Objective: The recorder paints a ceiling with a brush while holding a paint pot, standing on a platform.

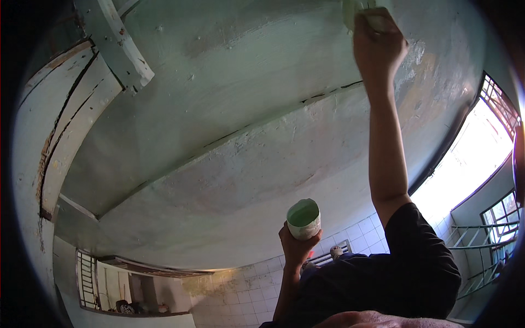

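My left hand (297, 244) is wrapped round a white cup (305, 228) with a rough, uneven rim. Pale green paint (302, 214) lies inside it. High up against the wall, my right hand (380, 37) is closed on what looks like a paintbrush (350, 15), its pale green end at the top edge of the picture. My fingers hide most of its handle. The wall (235, 93) in front of me is painted pale green, with patchy, scuffed spots and a long crack running across it.
A foot (336, 251) of mine stands on a slatted support (343, 247) above the white tiled floor (262, 295). Cracked pale woodwork (82, 104) is at the left. A bright doorway (470, 158) opens at the right, near a green metal frame (481, 249).
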A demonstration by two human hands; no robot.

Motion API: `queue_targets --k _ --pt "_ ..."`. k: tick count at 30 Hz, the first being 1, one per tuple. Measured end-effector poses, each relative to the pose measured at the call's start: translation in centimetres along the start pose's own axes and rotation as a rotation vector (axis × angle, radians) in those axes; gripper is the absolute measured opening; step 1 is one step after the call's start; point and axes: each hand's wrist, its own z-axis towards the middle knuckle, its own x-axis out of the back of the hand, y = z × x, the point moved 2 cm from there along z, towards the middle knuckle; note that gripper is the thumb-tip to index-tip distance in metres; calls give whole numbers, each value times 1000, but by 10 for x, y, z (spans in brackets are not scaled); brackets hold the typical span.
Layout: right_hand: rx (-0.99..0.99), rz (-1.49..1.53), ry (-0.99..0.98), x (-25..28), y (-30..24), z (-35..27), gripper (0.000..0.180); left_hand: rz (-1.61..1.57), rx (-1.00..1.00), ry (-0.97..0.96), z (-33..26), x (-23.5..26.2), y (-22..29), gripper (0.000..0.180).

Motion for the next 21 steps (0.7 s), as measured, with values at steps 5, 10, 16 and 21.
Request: queue_targets --k 5,10,16,21 --pt "269 76 -243 -67 -109 -63 12 8 -7 31 -1 -1 -1 76" --pt "320 596 -469 -82 -198 -113 10 63 81 90 -6 -5 3 75" --pt "-246 624 -547 -86 -112 -49 9 -2 58 35 -1 -2 5 74" --pt "-83 505 -126 -33 3 31 13 -74 -2 27 0 0 4 70"
